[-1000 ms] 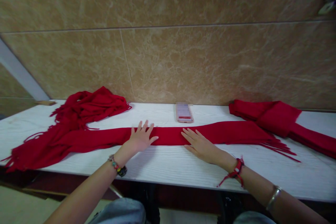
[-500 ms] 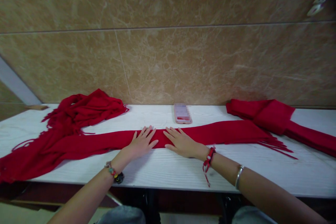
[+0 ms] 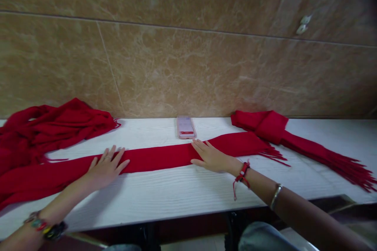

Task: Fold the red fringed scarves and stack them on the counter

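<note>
One long, flat red fabric scarf (image 3: 159, 159), fringed at its right end, is lying along a white wood-grained table (image 3: 165, 194). A bare left hand (image 3: 104, 168) and a bare right hand (image 3: 211, 158) are resting on it, palms down, well apart. Behind, I am counting one pink-edged rectangular phone (image 3: 186, 127), one crumpled red fabric heap (image 3: 66, 121) lying leftward, and one folded, fringed red fabric piece (image 3: 272, 127) lying rightward.

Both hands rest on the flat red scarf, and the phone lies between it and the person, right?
No: the phone lies between the flat red scarf and the wall, as the head view shows. The left hand and right hand do rest on that scarf.
</note>
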{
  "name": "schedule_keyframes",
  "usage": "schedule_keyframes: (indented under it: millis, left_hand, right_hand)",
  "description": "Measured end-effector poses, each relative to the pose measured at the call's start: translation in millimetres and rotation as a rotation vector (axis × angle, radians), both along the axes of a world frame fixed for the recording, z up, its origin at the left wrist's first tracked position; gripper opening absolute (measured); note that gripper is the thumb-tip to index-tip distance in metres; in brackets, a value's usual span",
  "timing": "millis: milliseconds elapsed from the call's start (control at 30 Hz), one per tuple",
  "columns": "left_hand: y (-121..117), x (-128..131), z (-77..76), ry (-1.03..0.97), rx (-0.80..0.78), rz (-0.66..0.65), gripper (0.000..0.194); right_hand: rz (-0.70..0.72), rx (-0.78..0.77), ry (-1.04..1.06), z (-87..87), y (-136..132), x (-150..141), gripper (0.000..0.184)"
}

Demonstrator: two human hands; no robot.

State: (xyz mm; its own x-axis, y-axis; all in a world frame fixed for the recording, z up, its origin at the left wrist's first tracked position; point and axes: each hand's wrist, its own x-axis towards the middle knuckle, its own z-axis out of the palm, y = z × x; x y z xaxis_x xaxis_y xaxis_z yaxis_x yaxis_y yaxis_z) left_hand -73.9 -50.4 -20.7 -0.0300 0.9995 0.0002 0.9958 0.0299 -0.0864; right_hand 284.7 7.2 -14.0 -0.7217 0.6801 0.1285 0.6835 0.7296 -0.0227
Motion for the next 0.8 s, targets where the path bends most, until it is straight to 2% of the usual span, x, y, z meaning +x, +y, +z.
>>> schedule_keyframes:
  millis: [133,233,333,567,700,800]
  left_hand:
    - [13,78,8.1,-0.074,0.006,-0.217,0.055]
    - [15,108,10.2,-0.108,-0.051,-0.317,0.054]
    - [12,99,6.6,-0.113,-0.074,-0.29,0.054]
    - [6,42,3.0,-0.067,-0.118,-0.128,0.055]
    - [1,18,3.4,-0.013,-0.131,-0.047,0.053]
    - [-2,16,6.7,-0.014,-0.133,0.04,0.053]
  right_hand:
    - [0.07,0.054,0.048,8.0,-4,-33,0.063]
    - [0.082,0.049,0.023,2.5,-5,-37,0.059]
    - [0.037,0.081,-0.032,-6.6,-1,-11,0.057]
    - [-0.131,0.263,-0.162,-8.3,16,82,0.048]
    - [-0.167,0.258,-0.171,-11.2,31,128,0.044]
    - [-0.233,0.211,-0.151,-15.2,42,161,0.042]
